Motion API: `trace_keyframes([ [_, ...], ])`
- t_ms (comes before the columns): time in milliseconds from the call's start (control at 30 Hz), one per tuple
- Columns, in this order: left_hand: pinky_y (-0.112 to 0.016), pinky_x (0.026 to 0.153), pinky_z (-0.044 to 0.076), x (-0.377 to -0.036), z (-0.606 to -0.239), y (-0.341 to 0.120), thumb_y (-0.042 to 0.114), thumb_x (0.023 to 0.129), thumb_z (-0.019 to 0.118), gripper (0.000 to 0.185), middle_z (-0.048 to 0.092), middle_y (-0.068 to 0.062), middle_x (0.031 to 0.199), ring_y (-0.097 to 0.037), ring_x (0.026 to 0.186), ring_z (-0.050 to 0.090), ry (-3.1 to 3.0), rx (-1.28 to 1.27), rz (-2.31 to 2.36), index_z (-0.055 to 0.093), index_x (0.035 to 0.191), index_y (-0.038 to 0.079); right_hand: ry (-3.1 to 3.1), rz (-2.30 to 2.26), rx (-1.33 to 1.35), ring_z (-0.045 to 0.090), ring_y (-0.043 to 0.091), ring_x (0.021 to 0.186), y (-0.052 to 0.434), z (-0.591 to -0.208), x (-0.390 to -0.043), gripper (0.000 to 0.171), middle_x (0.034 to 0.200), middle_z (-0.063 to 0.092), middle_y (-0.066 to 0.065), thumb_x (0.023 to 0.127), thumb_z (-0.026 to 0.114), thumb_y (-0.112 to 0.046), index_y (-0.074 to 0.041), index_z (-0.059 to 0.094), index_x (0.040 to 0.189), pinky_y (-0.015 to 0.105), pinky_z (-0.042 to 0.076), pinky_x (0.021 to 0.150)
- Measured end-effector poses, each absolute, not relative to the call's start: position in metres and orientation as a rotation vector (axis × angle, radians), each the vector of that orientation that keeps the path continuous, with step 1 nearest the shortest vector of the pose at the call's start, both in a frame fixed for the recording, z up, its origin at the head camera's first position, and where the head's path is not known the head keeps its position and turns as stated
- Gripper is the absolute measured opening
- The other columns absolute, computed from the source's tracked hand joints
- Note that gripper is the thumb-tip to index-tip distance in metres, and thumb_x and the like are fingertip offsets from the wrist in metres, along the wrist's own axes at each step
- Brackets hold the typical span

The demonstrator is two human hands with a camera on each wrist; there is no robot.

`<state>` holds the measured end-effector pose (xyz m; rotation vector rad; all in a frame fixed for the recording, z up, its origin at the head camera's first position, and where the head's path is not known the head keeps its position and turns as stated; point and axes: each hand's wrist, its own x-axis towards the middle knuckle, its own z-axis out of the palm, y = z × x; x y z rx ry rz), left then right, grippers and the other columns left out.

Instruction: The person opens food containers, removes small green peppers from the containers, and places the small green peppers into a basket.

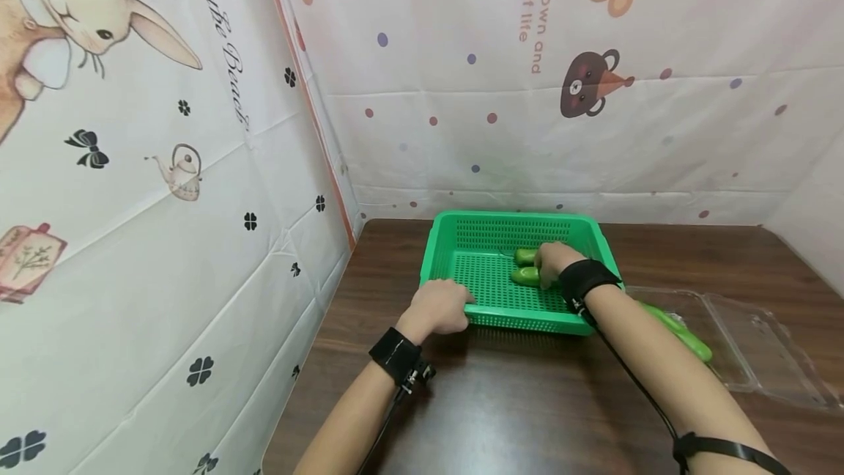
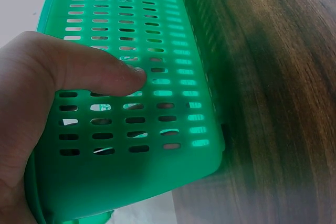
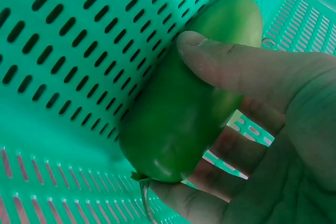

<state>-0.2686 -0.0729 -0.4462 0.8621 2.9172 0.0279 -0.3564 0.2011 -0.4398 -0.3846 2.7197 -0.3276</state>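
Note:
A green perforated plastic basket (image 1: 514, 217) sits on the table. My left hand (image 1: 442, 305) grips its near left rim; in the left wrist view the thumb (image 2: 100, 72) lies along the slotted outer wall. Inside the basket, my right hand (image 1: 557, 262) holds a smooth green cucumber (image 3: 163, 124) with a thin stem, thumb on one side and fingers on the other. Two cucumber ends (image 1: 525, 276) stick out left of this hand in the head view, one behind the other, the rest covered by the hand.
A clear plastic clamshell box (image 1: 765, 343) lies spread right of the basket, partly behind my right forearm, with more green cucumbers (image 1: 679, 332) at it. Printed cloth (image 1: 422, 138) hangs behind and left of the brown wooden table (image 1: 527, 402). Cables run along both forearms.

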Motion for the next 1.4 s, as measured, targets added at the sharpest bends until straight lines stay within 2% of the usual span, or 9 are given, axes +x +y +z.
trace_keyframes([
  [267, -0.027, 0.048, 0.023, -0.269, -0.446, -0.072, 0.017, 0.082, 0.064, 0.051, 0.077, 0.007, 0.107, -0.011, 0.057, 0.032, 2.915, 0.863, 0.029, 0.072, 0.129, 0.035, 2.732, -0.339, -0.376, 0.063, 0.043, 0.109, 0.203, -0.442, -0.357, 0.047, 0.126, 0.065, 0.028, 0.083, 0.08, -0.004, 0.006, 0.067, 0.127, 0.053, 0.054, 0.09],
  [467, -0.029, 0.05, 0.021, -0.269, -0.447, -0.073, 0.016, 0.082, 0.063, 0.052, 0.072, 0.006, 0.083, -0.012, 0.057, 0.026, 2.909, 0.847, 0.032, 0.071, 0.13, 0.034, 2.738, -0.35, -0.385, 0.064, 0.04, 0.104, 0.203, -0.442, -0.355, 0.047, 0.123, 0.066, 0.027, 0.083, 0.081, -0.005, 0.006, 0.067, 0.126, 0.051, 0.055, 0.087],
  [533, -0.029, 0.049, 0.021, -0.268, -0.447, -0.073, 0.017, 0.083, 0.064, 0.051, 0.072, 0.007, 0.083, -0.012, 0.057, 0.025, 2.91, 0.847, 0.025, 0.071, 0.13, 0.035, 2.735, -0.359, -0.388, 0.064, 0.039, 0.102, 0.203, -0.442, -0.354, 0.046, 0.122, 0.066, 0.027, 0.083, 0.08, -0.005, 0.005, 0.067, 0.126, 0.051, 0.054, 0.086],
  [767, -0.028, 0.049, 0.023, -0.268, -0.447, -0.073, 0.018, 0.082, 0.064, 0.051, 0.076, 0.008, 0.099, -0.012, 0.057, 0.029, 2.917, 0.849, 0.01, 0.071, 0.13, 0.036, 2.726, -0.343, -0.397, 0.064, 0.033, 0.097, 0.202, -0.439, -0.353, 0.041, 0.119, 0.067, 0.024, 0.085, 0.077, -0.004, 0.004, 0.068, 0.124, 0.048, 0.054, 0.083],
  [1000, -0.026, 0.05, 0.035, -0.27, -0.447, -0.073, 0.019, 0.082, 0.065, 0.05, 0.075, 0.01, 0.118, -0.009, 0.064, 0.045, 2.931, 0.849, 0.013, 0.072, 0.128, 0.036, 2.715, -0.317, -0.438, 0.057, 0.027, 0.083, 0.199, -0.432, -0.349, 0.029, 0.103, 0.067, 0.016, 0.085, 0.075, -0.003, 0.001, 0.069, 0.113, 0.041, 0.049, 0.073],
  [1267, -0.027, 0.049, 0.029, -0.27, -0.45, -0.072, 0.019, 0.082, 0.064, 0.051, 0.076, 0.008, 0.11, -0.011, 0.06, 0.037, 2.915, 0.857, 0.011, 0.071, 0.129, 0.036, 2.737, -0.33, -0.458, 0.058, 0.028, 0.084, 0.207, -0.435, -0.349, 0.033, 0.104, 0.067, 0.018, 0.084, 0.076, -0.002, 0.002, 0.069, 0.115, 0.041, 0.05, 0.073],
  [1400, -0.027, 0.05, 0.031, -0.271, -0.45, -0.071, 0.018, 0.081, 0.064, 0.051, 0.076, 0.008, 0.113, -0.01, 0.061, 0.039, 2.92, 0.85, 0.015, 0.071, 0.129, 0.036, 2.756, -0.343, -0.485, 0.056, 0.026, 0.081, 0.21, -0.432, -0.348, 0.03, 0.102, 0.068, 0.017, 0.084, 0.075, -0.001, 0.002, 0.07, 0.114, 0.039, 0.048, 0.071],
])
